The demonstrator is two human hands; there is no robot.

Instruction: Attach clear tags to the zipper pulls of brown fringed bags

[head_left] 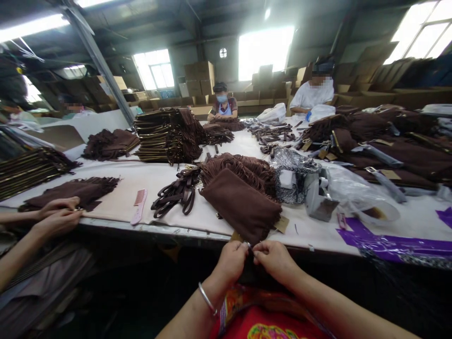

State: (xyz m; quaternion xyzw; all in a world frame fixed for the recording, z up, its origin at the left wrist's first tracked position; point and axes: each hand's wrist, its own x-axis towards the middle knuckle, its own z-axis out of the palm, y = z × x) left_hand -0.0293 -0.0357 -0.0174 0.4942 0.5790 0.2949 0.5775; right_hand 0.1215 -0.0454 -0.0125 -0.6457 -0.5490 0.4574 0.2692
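A dark brown fabric bag [242,202] lies slanted across the table, its lower corner reaching the front edge. Just at that corner, my left hand [232,259] is closed in a pinch on a small shiny metal fitting [248,245]. Beside it, fingers pinched together, is my right hand [277,260]; what it grips is too small and dark to make out. A tan paper tag [281,224] pokes out at the bag's right side. Behind the bag sits a heap of brown fringe [236,167]. Coiled dark brown straps [176,193] lie to the left.
A co-worker's hands [60,216] work at another brown piece on the left. Nearby lies a pink comb [139,206]. Stacked fringed bags [165,136] rise farther back. To the right are a grey tape dispenser [319,197], clear plastic [349,188] and purple film [388,242].
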